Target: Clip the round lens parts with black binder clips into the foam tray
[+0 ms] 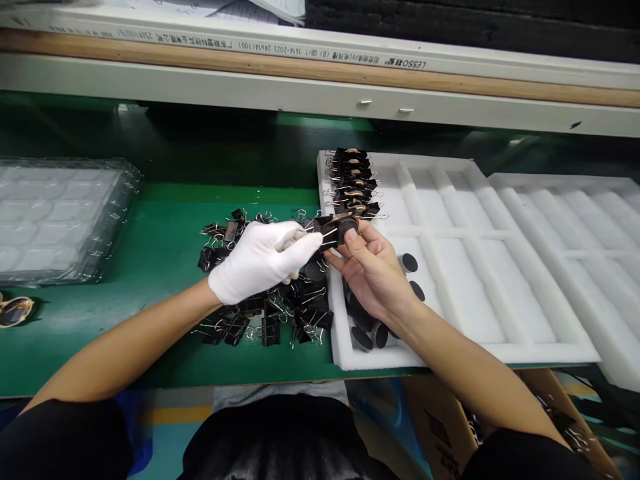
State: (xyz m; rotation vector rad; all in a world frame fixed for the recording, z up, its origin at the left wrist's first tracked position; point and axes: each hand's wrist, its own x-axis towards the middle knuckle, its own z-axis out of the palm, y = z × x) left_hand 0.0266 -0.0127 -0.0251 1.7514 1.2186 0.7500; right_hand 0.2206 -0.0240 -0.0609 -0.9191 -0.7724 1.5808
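Evidently, the gloved left hand [270, 257] is closed at mid-frame, thumb pressed on the wire handles of a black binder clip [328, 237]; its fingertips are mostly hidden. The bare right hand [373, 267] pinches a black disc [346, 231] against the clip's far end, other fingers loosely curled. A gold-coloured edge shows above the disc, but how the pieces meet is hard to make out.

The left hand and wrist cover part of the clip pile [271, 330] left of centre; the right hides some of the loose discs [361, 339] in the white foam tray [483, 293]. A row of clips [353, 175] lines that tray's upper left corner. At the right edge a second foam tray [575, 243] is cut off, as are clear plastic trays [55, 223] and a gold-rimmed lens piece [17, 311] at the left.
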